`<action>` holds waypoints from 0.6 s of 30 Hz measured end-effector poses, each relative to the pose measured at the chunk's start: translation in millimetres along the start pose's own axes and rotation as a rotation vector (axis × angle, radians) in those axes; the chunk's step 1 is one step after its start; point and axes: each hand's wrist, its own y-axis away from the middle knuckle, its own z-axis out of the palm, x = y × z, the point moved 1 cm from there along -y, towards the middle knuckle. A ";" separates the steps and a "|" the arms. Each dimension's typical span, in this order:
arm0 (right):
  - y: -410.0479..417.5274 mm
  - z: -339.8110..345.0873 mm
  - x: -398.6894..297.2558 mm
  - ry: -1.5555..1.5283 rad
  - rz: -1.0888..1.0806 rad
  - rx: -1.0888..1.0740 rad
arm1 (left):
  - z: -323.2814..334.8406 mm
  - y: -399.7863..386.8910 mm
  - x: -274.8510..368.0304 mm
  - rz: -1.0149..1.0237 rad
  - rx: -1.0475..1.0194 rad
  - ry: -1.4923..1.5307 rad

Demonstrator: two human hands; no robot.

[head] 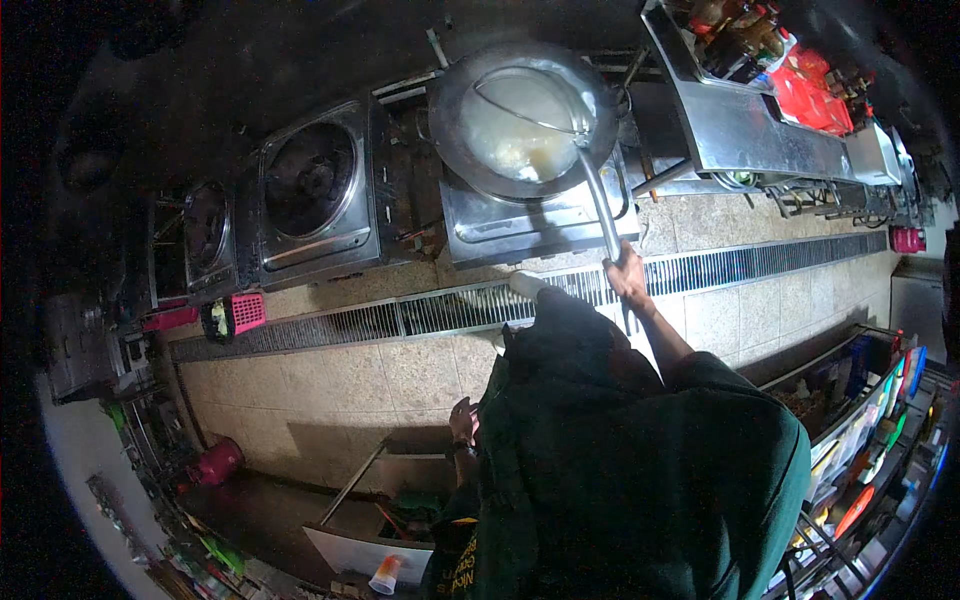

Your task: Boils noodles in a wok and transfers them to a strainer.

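Note:
My right hand (627, 276) grips the end of a long metal handle. That handle runs up to a large wire-rimmed strainer (525, 112), whose round head lies inside a big metal wok (454, 154). Cloudy, pale liquid (495, 139) fills the wok, with a yellowish patch near its lower edge. Under the wok is a stainless steel burner stand (525, 225). Low beside my body, away from the stove, hangs my left hand (464, 421), its fingers loosely bent and holding nothing that I can see.
Another burner (311, 180) stands left of the wok. At upper right, a steel counter (772, 135) carries bottles and red containers (810, 90). A floor drain grating (450, 307) crosses before me. Behind me are a white board (360, 555) with a cup (385, 574) and a crowded shelf (855, 450).

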 end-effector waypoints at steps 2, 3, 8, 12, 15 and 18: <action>5.6 -10.2 1.9 -0.171 -0.201 0.111 | 9.8 -3.3 1.9 -0.007 -0.010 -0.050; 7.9 -15.2 3.1 -0.282 -0.225 0.131 | 14.2 -4.3 2.9 -0.008 -0.009 -0.089; -4.9 -29.3 15.5 -0.803 0.189 -0.150 | 18.6 -4.1 12.7 0.013 0.019 -0.261; -25.2 -24.3 7.3 -1.107 0.267 -0.372 | 23.1 7.5 37.8 0.036 0.055 -0.404; -43.9 -16.3 16.9 -1.314 0.311 -0.538 | 48.8 31.3 88.9 0.247 -0.204 -0.411; -63.5 7.6 14.6 -1.508 0.332 -0.778 | 65.8 45.5 116.7 0.215 -0.115 -0.402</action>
